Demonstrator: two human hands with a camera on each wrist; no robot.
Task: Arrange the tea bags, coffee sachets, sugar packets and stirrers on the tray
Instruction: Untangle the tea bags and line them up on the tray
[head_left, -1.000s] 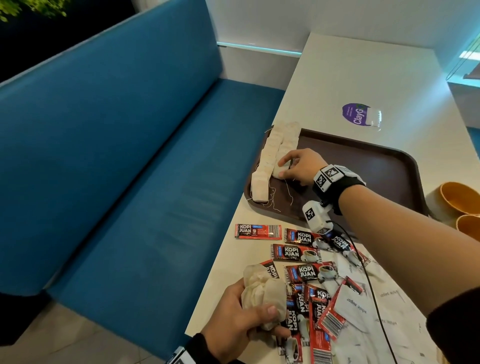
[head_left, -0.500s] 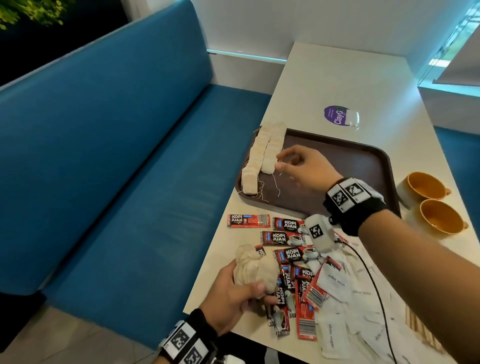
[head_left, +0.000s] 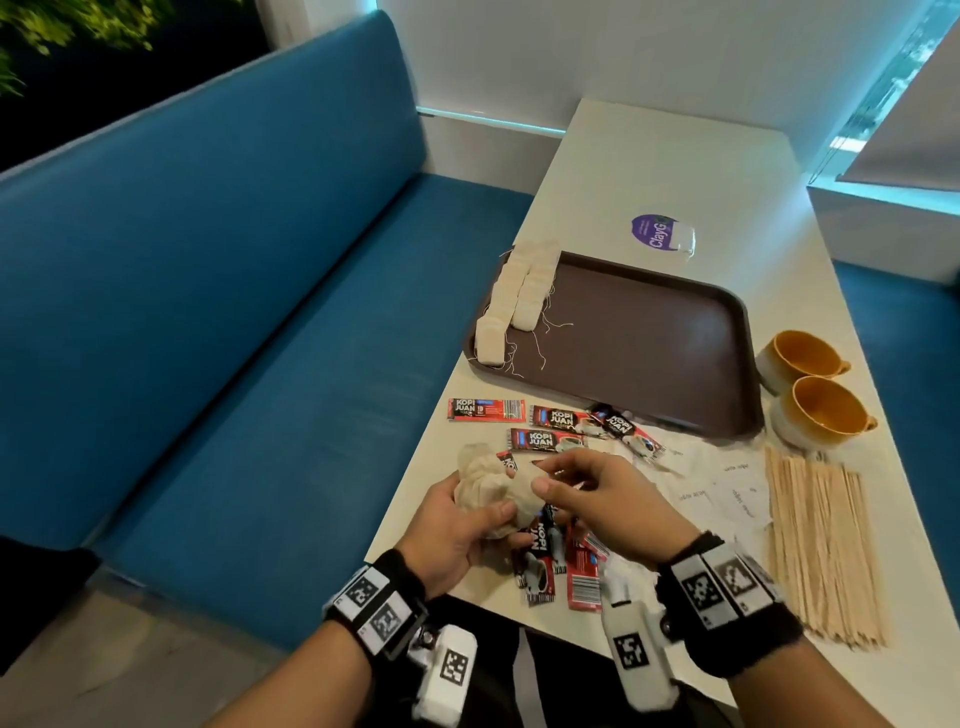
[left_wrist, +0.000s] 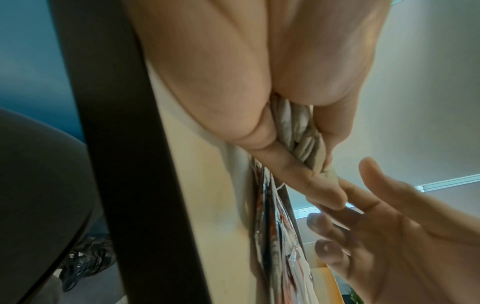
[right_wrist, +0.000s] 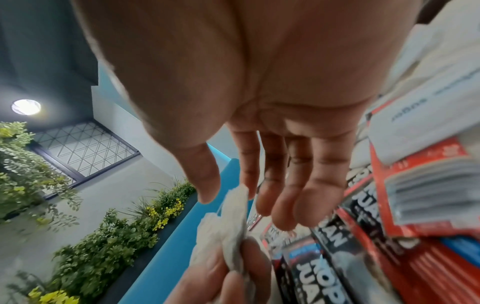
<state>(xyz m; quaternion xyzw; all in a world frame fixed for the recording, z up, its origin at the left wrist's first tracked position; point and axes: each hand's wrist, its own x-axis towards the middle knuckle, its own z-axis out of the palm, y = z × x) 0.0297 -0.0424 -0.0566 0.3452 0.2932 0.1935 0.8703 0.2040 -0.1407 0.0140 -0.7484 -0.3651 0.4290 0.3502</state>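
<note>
My left hand (head_left: 460, 522) grips a crumpled bunch of beige tea bags (head_left: 488, 486) over the table's near edge. In the left wrist view the bunch (left_wrist: 296, 131) sits between thumb and fingers. My right hand (head_left: 550, 478) hovers just right of the bunch. Its fingers (right_wrist: 293, 185) are straight and its thumb is close to a tea bag's tip (right_wrist: 233, 205), without pinching it. The brown tray (head_left: 649, 338) has two rows of tea bags (head_left: 517, 299) along its left side. Coffee sachets (head_left: 545, 439), white sugar packets (head_left: 727, 488) and wooden stirrers (head_left: 821, 545) lie on the table.
Two orange cups (head_left: 800, 358) (head_left: 823, 413) stand right of the tray. A purple sticker (head_left: 657, 234) is on the table beyond it. A blue bench (head_left: 234, 338) runs along the left. The tray's middle and right parts are bare.
My right hand has come back from the tea bag rows on the tray to the bunch in my left hand. The left hand has kept its hold on the bunch.
</note>
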